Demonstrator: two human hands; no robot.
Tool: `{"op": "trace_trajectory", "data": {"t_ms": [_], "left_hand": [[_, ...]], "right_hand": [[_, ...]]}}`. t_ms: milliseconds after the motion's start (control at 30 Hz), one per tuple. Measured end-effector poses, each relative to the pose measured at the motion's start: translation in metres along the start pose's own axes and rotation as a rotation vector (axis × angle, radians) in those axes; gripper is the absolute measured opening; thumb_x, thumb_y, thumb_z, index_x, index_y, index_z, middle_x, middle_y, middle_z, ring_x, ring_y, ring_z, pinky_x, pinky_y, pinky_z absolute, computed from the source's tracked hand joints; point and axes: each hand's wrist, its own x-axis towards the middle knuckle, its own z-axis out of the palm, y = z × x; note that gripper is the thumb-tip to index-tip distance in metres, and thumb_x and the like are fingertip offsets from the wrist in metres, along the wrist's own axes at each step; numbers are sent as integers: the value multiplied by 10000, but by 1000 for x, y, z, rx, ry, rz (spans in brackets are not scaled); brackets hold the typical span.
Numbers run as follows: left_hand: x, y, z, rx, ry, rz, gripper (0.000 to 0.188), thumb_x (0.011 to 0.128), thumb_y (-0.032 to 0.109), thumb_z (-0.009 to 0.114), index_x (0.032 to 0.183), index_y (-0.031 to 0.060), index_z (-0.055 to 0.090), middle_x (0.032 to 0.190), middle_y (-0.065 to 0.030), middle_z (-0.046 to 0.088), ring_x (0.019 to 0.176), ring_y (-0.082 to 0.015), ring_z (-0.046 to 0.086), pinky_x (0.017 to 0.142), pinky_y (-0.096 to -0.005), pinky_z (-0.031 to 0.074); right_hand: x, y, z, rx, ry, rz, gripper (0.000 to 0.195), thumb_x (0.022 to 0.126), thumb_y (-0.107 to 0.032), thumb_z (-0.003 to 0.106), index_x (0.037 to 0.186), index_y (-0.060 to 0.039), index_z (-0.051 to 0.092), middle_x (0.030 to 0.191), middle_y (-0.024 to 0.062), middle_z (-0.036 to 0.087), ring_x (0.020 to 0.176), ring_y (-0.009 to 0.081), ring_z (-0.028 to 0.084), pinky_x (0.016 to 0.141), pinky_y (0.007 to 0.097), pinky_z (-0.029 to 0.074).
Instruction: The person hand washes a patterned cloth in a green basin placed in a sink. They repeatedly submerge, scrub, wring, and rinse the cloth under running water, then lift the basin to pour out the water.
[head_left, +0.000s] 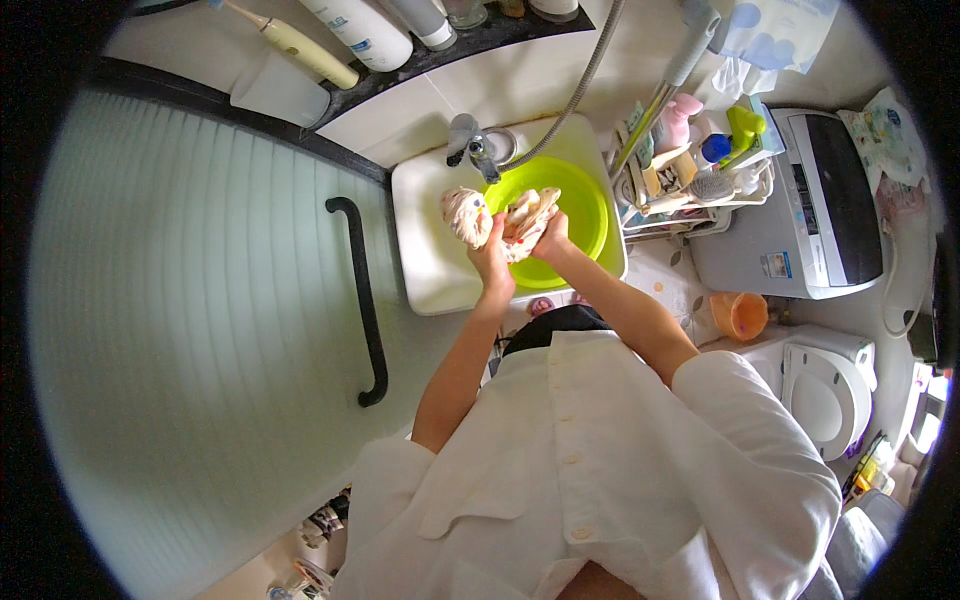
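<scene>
A pale cloth with small coloured spots (531, 219) is bunched up between my two hands, above a lime-green plastic basin (589, 210). My left hand (493, 255) grips it from the left, and a rolled lump of the spotted fabric sticks out past the thumb. On the other side my right hand (553, 235) has its fingers around the folds. The basin sits in a white sink (427, 262). Just beyond the cloth is a chrome faucet (480, 154), its spout pointing towards me. Whether water runs cannot be seen.
A ribbed glass panel with a black handle (365, 300) stands at the left. Above the sink, a black shelf (480, 46) carries bottles and an electric toothbrush (311, 52). A flexible shower hose (581, 97) hangs behind the basin. To the right are a crowded storage rack (675, 206) and a washing machine (780, 225).
</scene>
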Motion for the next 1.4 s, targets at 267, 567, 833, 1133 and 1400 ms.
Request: {"op": "trace_trajectory", "data": {"t_ms": [267,567,833,1133,1400], "left_hand": [[-3,-1,-8,45,70,-107,339,745,59,606,1058,-25,506,1015,-87,548,882,-145,532,780,-271,414],[21,23,-12,384,-62,155,266,702,59,620,936,-52,557,923,-99,590,814,-167,565,719,-264,439],[36,-2,4,822,-216,464,226,636,176,653,752,9,556,703,-166,584,636,-325,569,579,-389,435],[30,-2,31,1148,-91,494,186,650,135,618,795,28,573,723,-175,589,684,-360,566,587,-400,434],[46,-19,16,730,-137,312,222,640,80,648,832,-6,577,759,-114,610,669,-217,585,619,-312,451]], "right_hand": [[16,17,-20,39,-4,3,414,830,-331,243,988,-67,520,956,146,559,911,317,515,855,470,372],[-8,-10,7,-881,68,2,364,861,-272,313,1153,-79,412,1104,101,507,1006,264,488,830,454,399],[20,-18,-1,-657,-195,565,421,756,-513,443,826,-124,584,780,57,596,675,208,566,595,433,464],[59,22,-38,-930,209,-181,233,758,-327,530,795,-105,589,797,62,607,721,224,591,603,373,465],[35,20,-6,-546,420,-132,214,762,-217,464,801,-41,579,801,119,595,745,241,588,606,388,472]]}}
